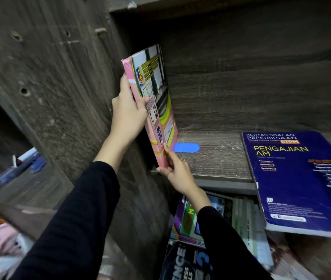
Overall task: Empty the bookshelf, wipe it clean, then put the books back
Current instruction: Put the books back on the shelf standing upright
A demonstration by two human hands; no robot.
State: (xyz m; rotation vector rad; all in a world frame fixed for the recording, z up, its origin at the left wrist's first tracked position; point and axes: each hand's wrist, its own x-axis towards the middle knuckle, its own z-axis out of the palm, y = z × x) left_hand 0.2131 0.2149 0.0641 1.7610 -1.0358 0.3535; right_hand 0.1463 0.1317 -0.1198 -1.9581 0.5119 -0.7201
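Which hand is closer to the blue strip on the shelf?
Right. The right hand holds the pink book's bottom corner beside the blue strip; the left hand grips it higher up.

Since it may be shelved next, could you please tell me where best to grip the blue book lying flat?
Take the blue book by its near edge, coming from the front: it lies flat and overhangs the shelf, so fingers likely fit underneath.

1. You are facing what is looking like a home study corner: a dark wood-grain bookshelf (211, 162) is filling your view.
2. A blue exam workbook (302, 178) is lying on it, and schoolbooks (184, 219) are sitting stacked below.
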